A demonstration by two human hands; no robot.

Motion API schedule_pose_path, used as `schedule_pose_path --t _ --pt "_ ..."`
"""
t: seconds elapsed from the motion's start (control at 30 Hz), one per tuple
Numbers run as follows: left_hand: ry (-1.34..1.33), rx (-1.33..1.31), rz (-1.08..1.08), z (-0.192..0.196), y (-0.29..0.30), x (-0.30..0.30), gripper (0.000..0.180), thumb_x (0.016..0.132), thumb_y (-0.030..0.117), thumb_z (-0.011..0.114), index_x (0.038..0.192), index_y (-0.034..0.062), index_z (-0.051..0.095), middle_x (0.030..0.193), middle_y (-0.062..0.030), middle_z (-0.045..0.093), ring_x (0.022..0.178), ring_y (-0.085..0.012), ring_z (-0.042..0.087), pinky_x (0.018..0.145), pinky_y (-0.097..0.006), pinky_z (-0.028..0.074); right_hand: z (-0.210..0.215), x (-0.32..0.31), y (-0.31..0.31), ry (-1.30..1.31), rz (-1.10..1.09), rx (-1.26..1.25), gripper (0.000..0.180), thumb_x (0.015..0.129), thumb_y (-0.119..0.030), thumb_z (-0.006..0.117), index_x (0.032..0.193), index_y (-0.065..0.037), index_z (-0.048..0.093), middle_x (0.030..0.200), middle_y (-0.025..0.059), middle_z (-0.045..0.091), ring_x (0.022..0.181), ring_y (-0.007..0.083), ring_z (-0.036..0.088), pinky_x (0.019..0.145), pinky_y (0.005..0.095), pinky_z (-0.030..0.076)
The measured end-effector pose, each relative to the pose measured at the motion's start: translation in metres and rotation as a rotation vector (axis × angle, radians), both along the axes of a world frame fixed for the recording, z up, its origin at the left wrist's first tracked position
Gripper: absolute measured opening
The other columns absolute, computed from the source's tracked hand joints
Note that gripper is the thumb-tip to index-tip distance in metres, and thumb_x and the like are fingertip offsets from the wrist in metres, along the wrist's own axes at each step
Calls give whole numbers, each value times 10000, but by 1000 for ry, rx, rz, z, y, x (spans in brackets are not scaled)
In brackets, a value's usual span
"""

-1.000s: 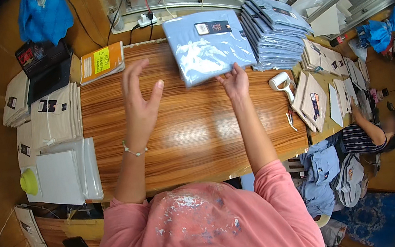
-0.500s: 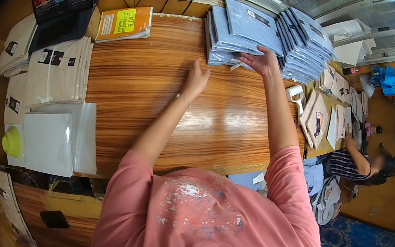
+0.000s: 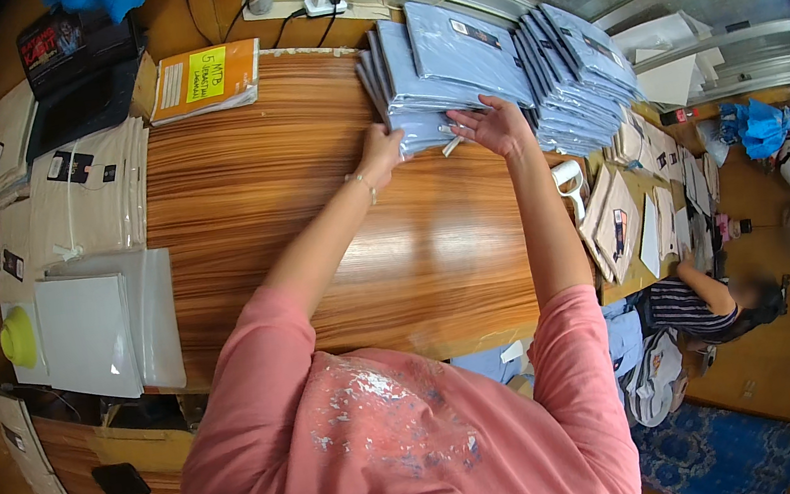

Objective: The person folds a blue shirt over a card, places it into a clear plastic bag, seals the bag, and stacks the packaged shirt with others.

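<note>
A pile of folded light-blue garments in clear plastic lies at the far edge of the wooden table. My left hand is closed at the near left corner of this pile, its fingers pinching the edge of a low packet. My right hand is held at the pile's near side, palm turned up and fingers spread. Its fingertips are close to the packets, beside a small white strip; whether they touch is hard to tell. A second stack of blue packets leans to the right.
Cream packaged garments, clear plastic sleeves and a laptop line the table's left side. An orange pack lies at the back. A white-handled tool sits at the right edge. Another person works beyond it at right.
My left hand has moved forward to the pile's corner and closed on a packet's edge. My right hand stays by the pile's near side. The whole view has shifted slightly.
</note>
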State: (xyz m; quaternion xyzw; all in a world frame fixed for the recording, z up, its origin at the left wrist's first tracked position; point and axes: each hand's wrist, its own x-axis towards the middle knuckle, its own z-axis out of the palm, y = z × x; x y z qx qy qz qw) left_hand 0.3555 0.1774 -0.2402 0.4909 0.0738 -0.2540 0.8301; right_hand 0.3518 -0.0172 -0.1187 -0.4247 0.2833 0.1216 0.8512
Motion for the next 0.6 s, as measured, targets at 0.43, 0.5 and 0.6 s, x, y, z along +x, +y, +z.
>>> schedule_pose_path --t 0.43,0.5,0.6 --pt "-175 11 -866 84 144 -199 403 941 211 492 1312 79 409 1219 -89 528 1099 -196 502 919 -320 413 -7 -163 23 -297 -192 -518 353 888 -173 515 1190 -2 453 1218 147 462 1055 246 533 861 340 422" --pt "-475 305 -530 75 142 -170 417 938 227 496 1293 24 416 1195 -115 545 1097 -201 503 929 -317 408 -32 -220 22 -215 -386 -956 361 869 -146 535 1201 -22 466 1106 117 520 962 209 537 820 301 426" --pt "-437 713 -665 62 121 -156 556 906 212 544 1349 -15 295 1264 -166 480 1135 -219 480 970 -323 377 -106 -305 23 -8 -450 -1118 334 851 -122 551 1157 -2 494 948 102 546 851 182 509 785 293 423"
